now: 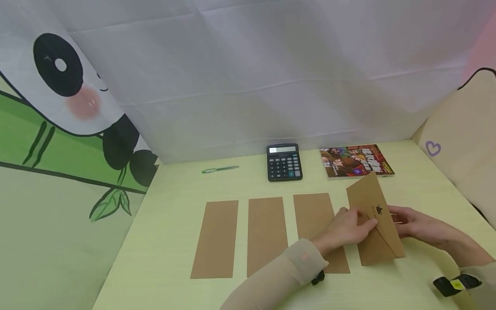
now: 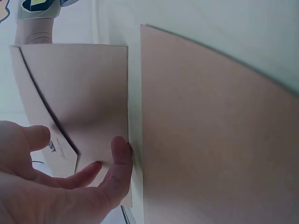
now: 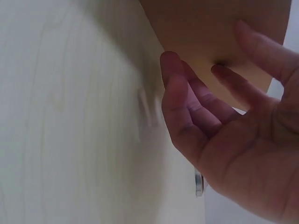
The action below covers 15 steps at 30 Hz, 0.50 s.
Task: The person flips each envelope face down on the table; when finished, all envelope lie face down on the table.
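A kraft paper envelope (image 1: 381, 232), printed with a small crown, stands tilted at the right of the table, its flap facing left. My left hand (image 1: 354, 226) touches that face; in the left wrist view the thumb lies over the envelope's flap (image 2: 64, 151) and the fingertips rest on the body near one long edge. Behind the envelope is my right hand (image 1: 420, 226), loosely bent. In the right wrist view its fingertips (image 3: 222, 72) meet the plain back, with none wrapped around the edge. My left forearm partly covers the nearest flat kraft piece (image 1: 311, 215).
Two more flat kraft pieces, one in the middle (image 1: 266, 232) and one at the left (image 1: 215, 239), lie in the same row. Farther back are a green pen (image 1: 220, 169), a black calculator (image 1: 284, 162) and a colourful book (image 1: 356, 161). A white sheet (image 1: 271, 86) hangs behind the table.
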Each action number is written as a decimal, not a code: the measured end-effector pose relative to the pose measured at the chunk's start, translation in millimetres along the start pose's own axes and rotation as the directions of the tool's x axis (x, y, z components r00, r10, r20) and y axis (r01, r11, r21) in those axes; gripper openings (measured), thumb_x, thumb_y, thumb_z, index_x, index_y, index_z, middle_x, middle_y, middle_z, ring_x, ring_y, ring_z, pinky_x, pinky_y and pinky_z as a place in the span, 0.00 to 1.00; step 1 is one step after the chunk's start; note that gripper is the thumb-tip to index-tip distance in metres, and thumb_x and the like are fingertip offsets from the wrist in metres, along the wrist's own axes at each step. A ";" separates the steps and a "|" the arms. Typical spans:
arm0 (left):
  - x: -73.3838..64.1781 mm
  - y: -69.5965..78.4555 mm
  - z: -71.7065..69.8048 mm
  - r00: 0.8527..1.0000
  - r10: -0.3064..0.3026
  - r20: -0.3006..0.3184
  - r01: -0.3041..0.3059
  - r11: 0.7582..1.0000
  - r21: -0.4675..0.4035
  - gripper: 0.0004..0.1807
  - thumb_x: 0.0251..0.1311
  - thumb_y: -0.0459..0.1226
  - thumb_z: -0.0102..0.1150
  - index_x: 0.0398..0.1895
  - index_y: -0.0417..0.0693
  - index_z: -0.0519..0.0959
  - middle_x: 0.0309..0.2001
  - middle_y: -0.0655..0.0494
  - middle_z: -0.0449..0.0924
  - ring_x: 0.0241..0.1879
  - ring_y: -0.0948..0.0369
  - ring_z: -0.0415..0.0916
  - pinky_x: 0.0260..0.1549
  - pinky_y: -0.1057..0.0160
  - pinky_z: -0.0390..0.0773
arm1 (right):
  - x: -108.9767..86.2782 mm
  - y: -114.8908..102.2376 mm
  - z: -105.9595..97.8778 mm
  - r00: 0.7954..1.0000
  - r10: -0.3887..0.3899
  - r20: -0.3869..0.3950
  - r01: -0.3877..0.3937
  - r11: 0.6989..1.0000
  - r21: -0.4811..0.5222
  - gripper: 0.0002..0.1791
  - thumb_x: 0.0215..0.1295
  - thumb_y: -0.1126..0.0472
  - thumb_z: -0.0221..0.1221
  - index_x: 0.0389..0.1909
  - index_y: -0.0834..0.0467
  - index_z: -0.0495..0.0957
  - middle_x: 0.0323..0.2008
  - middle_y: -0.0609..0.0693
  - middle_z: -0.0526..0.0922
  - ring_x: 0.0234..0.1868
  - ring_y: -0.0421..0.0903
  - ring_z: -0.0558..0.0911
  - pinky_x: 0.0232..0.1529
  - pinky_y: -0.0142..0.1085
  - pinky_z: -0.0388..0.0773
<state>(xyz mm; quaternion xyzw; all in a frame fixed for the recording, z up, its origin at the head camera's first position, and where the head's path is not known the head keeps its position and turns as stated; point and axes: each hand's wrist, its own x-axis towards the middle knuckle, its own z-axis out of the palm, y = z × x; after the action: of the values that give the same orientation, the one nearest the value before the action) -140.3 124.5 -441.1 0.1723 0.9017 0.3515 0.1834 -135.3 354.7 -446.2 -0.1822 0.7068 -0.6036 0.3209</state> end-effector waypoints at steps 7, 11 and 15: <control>2.7 -1.1 0.9 1.000 0.010 0.005 -0.010 0.999 -0.031 0.28 0.64 0.59 0.49 0.58 0.50 0.71 0.47 0.60 0.73 0.45 0.66 0.70 0.44 0.65 0.72 | 4.1 1.4 4.4 0.999 0.040 0.031 -0.040 0.999 -0.017 0.37 0.73 0.66 0.46 0.68 0.77 0.32 0.61 0.70 0.62 0.53 0.50 0.77 0.48 0.44 0.75; 4.2 -1.3 2.0 0.999 0.032 -0.002 -0.032 0.999 -0.044 0.29 0.66 0.58 0.47 0.59 0.49 0.71 0.50 0.58 0.75 0.47 0.65 0.71 0.45 0.65 0.72 | 6.2 2.4 5.1 0.998 0.051 0.034 -0.050 0.998 -0.022 0.37 0.74 0.65 0.45 0.67 0.78 0.32 0.63 0.72 0.59 0.53 0.49 0.76 0.49 0.44 0.75; 5.0 -0.4 2.4 0.999 0.046 0.004 -0.046 0.996 -0.077 0.29 0.67 0.58 0.44 0.60 0.49 0.71 0.51 0.58 0.75 0.48 0.66 0.72 0.44 0.65 0.73 | 7.9 3.2 4.8 0.998 0.040 0.044 -0.040 0.999 -0.007 0.36 0.74 0.65 0.43 0.68 0.77 0.31 0.64 0.71 0.58 0.54 0.48 0.76 0.49 0.45 0.75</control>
<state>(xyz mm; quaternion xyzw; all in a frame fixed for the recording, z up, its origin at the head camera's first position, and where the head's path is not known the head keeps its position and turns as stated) -143.6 127.7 -444.1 0.1870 0.8828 0.3896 0.1843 -137.4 346.7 -451.4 -0.1822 0.7048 -0.5907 0.3481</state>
